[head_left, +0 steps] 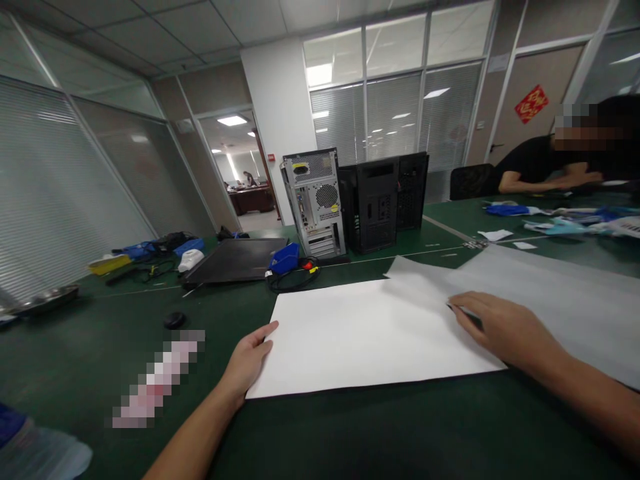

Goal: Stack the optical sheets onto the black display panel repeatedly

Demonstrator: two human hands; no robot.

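Observation:
A large white sheet of paper (pixel 350 343) lies in front of me on the green table. My left hand (pixel 249 360) grips its left edge between thumb and fingers. Over the sheet's right side, my right hand (pixel 505 327) is closed in a pinch at a raised bit of its edge. Fingers and shadow partly hide what is pinched there. Beyond and to the right of that hand spreads a greyer large sheet (pixel 565 283), and the two sheets seem to overlap near the hand.
A silver computer case (pixel 316 207) and black cases (pixel 379 203) stand behind the paper. Left of them are a flat black panel (pixel 235 260), a blue object (pixel 285 258) and cables. A round black item (pixel 175 321) lies left. A person (pixel 545 160) sits far right.

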